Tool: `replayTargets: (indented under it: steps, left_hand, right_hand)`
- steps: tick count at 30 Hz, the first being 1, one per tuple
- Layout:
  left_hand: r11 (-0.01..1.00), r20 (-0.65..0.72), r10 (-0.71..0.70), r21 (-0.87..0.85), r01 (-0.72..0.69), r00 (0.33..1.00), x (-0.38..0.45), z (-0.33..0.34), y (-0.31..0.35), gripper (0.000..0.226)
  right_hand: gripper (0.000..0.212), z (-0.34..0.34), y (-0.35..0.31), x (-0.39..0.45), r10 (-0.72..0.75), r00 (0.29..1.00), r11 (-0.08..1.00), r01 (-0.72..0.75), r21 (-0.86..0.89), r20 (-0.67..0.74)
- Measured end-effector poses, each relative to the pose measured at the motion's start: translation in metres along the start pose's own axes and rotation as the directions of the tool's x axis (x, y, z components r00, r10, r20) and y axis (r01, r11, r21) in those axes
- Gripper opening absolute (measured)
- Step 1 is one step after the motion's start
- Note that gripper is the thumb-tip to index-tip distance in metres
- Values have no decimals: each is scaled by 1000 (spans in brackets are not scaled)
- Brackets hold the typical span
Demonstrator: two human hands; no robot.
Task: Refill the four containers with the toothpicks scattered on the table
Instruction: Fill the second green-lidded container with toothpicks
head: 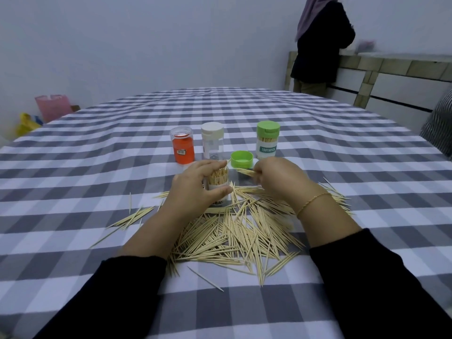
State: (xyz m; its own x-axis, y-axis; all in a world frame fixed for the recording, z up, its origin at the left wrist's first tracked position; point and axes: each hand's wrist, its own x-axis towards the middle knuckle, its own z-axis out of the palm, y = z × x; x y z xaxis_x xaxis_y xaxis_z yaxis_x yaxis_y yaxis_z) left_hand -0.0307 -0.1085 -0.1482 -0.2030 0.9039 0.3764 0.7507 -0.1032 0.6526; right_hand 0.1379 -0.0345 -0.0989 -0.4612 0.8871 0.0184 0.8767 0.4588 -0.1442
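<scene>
orange container [183,148] upright, far left of row | white-capped container [212,140] beside it | left grip [195,189] grasping open container [218,185] holding toothpicks, on checked counter [73,192] | loose green lid [241,159] | right grip [274,178] pinching toothpick bundle [245,172] beside container mouth | green-capped container [267,139] far right | toothpick pile [234,233] between forearms

The tablecloth [318,148] has grey and white checks, and the toothpicks [232,231] on it are pale yellow. One container [183,148] is orange. A lid [241,159] is bright green, and the sleeves [381,285] are black.
</scene>
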Motion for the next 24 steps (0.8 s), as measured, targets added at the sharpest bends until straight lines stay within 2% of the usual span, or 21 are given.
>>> replayTargets:
  steps: [4, 8, 9, 12, 17, 21, 24]
  left_hand:
    - [1000, 12, -9, 7, 9, 1000, 0, 0, -1, 61]
    - [1000, 9, -19, -16, 19, 1000, -2, -1, 3, 74]
    - [999, 10, -33, -32, 33, 999, -2, -1, 5, 82]
    - [996, -3, -63, -64, 62, 998, -2, 0, 5, 100]
    - [985, -20, -161, -72, 160, 987, -1, 2, 0, 112]
    - [974, -5, -214, -74, 213, 977, 0, 4, -4, 115]
    - [976, 6, -201, -79, 201, 979, 1, 5, -4, 114]
  right_hand:
    - [17, -9, -1, -3, -54, 998, 958, 50, 281, 9]
    - [16, -7, 0, -2, -34, 995, 826, 80, 558, -92]
    - [16, -6, -1, -2, -25, 994, 766, 87, 637, -106]
    - [16, -2, -6, 0, 4, 993, 484, 101, 869, -117]
    - [18, 4, -17, 4, 78, 982, 151, 158, 976, -171]
    - [17, 7, -28, 2, 127, 945, 49, 298, 953, -302]
    - [18, 8, -34, -1, 143, 928, -20, 350, 937, -344]
